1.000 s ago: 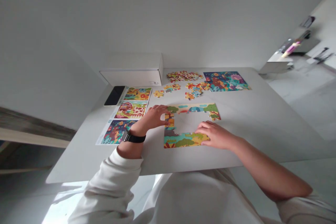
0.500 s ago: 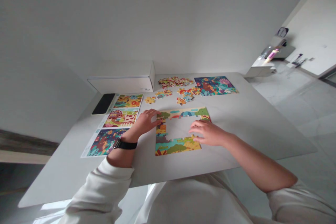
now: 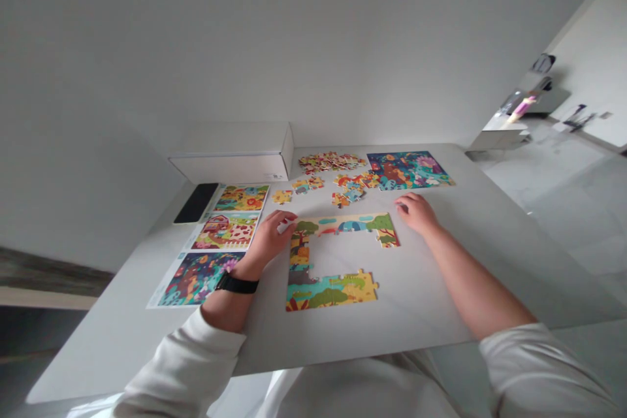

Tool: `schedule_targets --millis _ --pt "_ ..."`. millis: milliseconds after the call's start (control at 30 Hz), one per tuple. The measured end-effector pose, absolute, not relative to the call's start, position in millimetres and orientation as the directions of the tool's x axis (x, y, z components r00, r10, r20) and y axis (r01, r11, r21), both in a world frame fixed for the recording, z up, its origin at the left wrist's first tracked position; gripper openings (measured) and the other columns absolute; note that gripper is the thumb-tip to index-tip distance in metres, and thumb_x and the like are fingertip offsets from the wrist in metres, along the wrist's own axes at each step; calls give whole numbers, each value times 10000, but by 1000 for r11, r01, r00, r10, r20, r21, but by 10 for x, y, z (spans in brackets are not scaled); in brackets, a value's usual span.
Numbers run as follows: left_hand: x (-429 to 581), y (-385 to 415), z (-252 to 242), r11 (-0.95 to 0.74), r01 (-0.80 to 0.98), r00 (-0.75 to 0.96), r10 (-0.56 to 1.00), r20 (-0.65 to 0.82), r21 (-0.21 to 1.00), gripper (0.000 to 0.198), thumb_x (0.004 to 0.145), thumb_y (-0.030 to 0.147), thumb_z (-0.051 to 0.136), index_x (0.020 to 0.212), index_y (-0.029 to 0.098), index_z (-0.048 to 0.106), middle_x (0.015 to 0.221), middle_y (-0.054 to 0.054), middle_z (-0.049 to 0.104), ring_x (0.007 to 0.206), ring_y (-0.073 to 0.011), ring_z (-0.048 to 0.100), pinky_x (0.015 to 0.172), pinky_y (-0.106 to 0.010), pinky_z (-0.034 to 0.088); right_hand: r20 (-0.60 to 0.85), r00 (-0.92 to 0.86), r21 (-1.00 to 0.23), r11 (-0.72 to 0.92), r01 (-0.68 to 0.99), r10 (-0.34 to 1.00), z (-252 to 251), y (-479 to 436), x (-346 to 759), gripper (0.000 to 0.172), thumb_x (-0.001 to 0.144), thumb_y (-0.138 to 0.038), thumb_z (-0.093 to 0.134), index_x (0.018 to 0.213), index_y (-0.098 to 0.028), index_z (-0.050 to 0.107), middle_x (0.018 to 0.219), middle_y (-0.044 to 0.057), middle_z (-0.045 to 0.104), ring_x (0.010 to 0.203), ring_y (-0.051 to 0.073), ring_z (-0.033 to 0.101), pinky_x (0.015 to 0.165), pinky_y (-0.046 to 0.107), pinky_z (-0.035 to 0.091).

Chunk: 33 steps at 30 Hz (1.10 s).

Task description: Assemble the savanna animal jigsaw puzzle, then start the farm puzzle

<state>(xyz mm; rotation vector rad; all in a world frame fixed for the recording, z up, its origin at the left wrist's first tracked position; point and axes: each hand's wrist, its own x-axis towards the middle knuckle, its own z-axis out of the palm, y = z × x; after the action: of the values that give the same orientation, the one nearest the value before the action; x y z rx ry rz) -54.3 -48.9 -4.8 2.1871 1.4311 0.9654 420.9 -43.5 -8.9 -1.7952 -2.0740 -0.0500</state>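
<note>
A partly assembled jigsaw puzzle (image 3: 333, 297) lies flat on the table, its joined pieces bordering a bare middle and a gap on the right side. My left hand (image 3: 271, 235) rests at the puzzle's upper left corner, fingers bent and the thumb apart from them. Beyond the upper right corner, my right hand (image 3: 417, 212) is over the table with its fingers curled together; whatever is inside them is hidden. Loose animal puzzle pieces (image 3: 353, 192) lie behind the puzzle, along with a yellow piece (image 3: 282, 196) and a small joined group (image 3: 307, 185).
A heap of puzzle pieces (image 3: 330, 162) sits at the back, beside a dark-blue picture puzzle (image 3: 411, 170). A white box (image 3: 230, 166) stands against the wall. At left, a black phone (image 3: 196, 203) lies by a sheet with three printed pictures (image 3: 226, 232).
My right hand has moved from over the puzzle to its upper right, and its fingers have curled in. The puzzle's right side is uncovered. My left hand stays at the corner.
</note>
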Motion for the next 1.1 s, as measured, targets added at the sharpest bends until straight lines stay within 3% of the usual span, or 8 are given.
schedule_targets --millis 233,533,733,900,1100 --pt "-474 -488 -16 -420 621 246 906 344 662 225 983 387 597 1065 231 737 979 -52 739 844 -196 690 827 -341 596 315 -42 -216 115 970 948 -195 -492 4072 243 965 -230 629 1122 -233 814 1199 116 766 1132 320 675 982 456 525" --pt "-475 -496 -19 -408 616 231 911 341 673 249 990 420 591 1060 235 742 967 -49 726 846 -201 689 756 -316 600 322 -50 -241 133 961 946 -183 -486 4109 224 974 -248 627 1095 -252 816 1178 98 771 1122 300 671 977 438 525" --pt "-468 -512 10 -422 605 258 906 335 675 229 999 392 596 1083 238 743 985 -47 724 864 -199 693 722 -299 594 354 -158 -257 258 931 922 -22 -361 4040 265 1009 -232 610 1184 -233 809 1225 109 765 1156 289 685 1070 442 524" --pt "-477 -507 -6 -431 597 256 902 349 677 223 1006 389 597 1088 240 740 1005 -47 726 860 -194 690 742 -308 607 283 -322 -225 389 893 903 103 -121 3752 344 1032 -204 595 1312 -243 792 1338 110 731 1243 287 662 1149 463 498" --pt "-462 -518 4 -437 594 257 898 356 675 207 1003 354 601 1092 228 739 1004 -46 728 853 -184 696 787 -314 617 126 -324 -151 341 928 938 140 93 3148 329 1077 -274 600 1341 -271 796 1419 131 670 1364 332 584 1181 528 456"
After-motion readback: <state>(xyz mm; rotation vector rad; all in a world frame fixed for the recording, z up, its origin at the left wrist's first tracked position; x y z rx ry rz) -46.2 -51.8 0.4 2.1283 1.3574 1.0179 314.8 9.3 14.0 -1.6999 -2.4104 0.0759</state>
